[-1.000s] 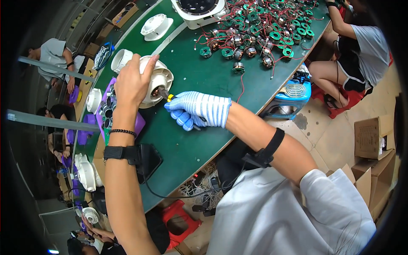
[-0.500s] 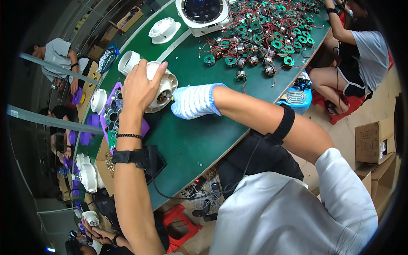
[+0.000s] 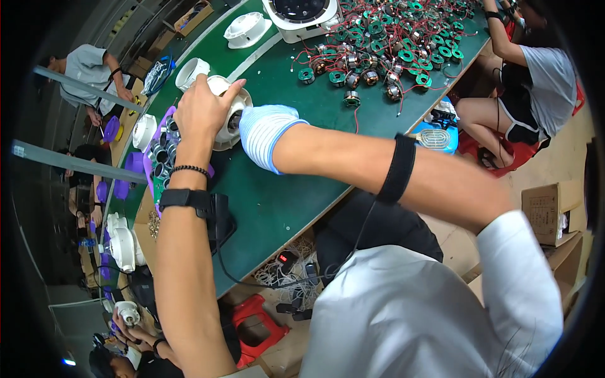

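Grip: your bare left hand (image 3: pixel 201 110) clasped the round white plastic fan housing (image 3: pixel 232 116) on the green bench (image 3: pixel 283 201); your striped-gloved right hand (image 3: pixel 261 129) pressed against it, grasp hidden. Loose copper-wound motors (image 3: pixel 372 57) lay unfitted; assembly judged midway.

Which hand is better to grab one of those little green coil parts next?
Probably the right hand. It wears the striped glove and sits on the side nearer the pile of green coil parts. The left hand is busy, gripping the white round housing.
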A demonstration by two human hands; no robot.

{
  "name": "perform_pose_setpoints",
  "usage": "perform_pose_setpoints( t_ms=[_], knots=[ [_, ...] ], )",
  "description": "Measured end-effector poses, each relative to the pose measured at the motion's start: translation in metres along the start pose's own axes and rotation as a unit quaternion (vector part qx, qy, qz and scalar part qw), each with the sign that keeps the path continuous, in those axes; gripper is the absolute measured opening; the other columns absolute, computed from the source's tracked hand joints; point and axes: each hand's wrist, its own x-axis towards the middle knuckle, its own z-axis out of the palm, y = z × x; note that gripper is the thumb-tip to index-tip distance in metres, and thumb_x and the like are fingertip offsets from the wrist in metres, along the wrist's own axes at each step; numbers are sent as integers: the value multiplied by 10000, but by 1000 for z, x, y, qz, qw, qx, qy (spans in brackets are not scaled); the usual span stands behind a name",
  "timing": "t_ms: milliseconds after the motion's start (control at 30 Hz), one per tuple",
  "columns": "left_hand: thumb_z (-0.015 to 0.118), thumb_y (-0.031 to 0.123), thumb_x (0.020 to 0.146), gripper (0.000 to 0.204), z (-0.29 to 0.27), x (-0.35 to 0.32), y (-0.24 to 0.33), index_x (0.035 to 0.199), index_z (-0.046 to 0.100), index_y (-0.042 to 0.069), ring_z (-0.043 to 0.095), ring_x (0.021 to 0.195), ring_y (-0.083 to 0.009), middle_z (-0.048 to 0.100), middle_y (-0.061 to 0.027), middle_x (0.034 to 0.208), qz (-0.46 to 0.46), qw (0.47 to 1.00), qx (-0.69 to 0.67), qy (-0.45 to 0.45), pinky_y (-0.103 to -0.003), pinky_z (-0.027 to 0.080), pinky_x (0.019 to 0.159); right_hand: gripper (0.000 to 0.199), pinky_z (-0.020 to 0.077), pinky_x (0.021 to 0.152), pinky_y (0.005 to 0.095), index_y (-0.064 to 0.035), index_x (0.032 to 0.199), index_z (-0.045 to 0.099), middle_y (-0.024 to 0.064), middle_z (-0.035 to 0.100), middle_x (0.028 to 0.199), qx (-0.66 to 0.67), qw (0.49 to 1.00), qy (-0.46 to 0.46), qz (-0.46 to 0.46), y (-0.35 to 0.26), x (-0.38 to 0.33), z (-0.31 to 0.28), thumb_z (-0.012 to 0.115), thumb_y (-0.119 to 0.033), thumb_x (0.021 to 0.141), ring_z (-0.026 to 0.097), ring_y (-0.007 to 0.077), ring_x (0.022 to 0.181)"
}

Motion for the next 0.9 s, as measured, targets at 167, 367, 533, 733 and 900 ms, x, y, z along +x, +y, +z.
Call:
perform_pose_setpoints(
  t_ms=[167, 367, 533, 733, 900],
  knots=[
    [653, 748, 798, 790, 5, 0, 2, 1062, 623, 5, 680, 940, -431, 709, -258, 969, 107, 993, -47, 31, -516, 543, 772, 263, 493, 528, 390, 30, 776, 622, 164, 645, 677, 474, 874, -108, 5, 38, 6, 27, 551, -174, 924, 645, 281, 570],
    [683, 708, 801, 742, 14, 7, 0, 1050, 600, 13, 667, 935, -443, 699, -261, 948, 153, 986, -53, 38, -536, 529, 775, 253, 593, 691, 384, -42, 826, 756, 205, 742, 952, 169, 984, 28, -47, 26, -11, 32, 567, -190, 905, 749, 317, 828],
    [655, 579, 897, 591, 25, 18, -41, 1030, 543, 14, 614, 877, -424, 650, -213, 925, 156, 987, 29, 34, -527, 498, 792, 204, 578, 731, 492, 29, 1055, 592, 254, 703, 847, 190, 976, 89, 50, 9, -83, 47, 561, -110, 909, 705, 440, 807],
    [539, 414, 1016, 411, 22, 4, -31, 982, 530, 5, 608, 872, -464, 642, -263, 892, 68, 994, -85, -24, -545, 469, 766, 237, 466, 609, 537, 6, 1019, 425, 277, 606, 746, 269, 947, 175, 38, 90, -159, -36, 591, -158, 977, 618, 484, 723],
    [488, 404, 1040, 410, -1, -5, -10, 981, 579, 8, 618, 882, -490, 657, -291, 899, 86, 981, -162, -57, -555, 465, 752, 223, 506, 638, 484, -14, 1098, 516, 229, 628, 793, 214, 955, 203, 35, 123, -184, -46, 613, -174, 975, 641, 451, 728]
  ],
)
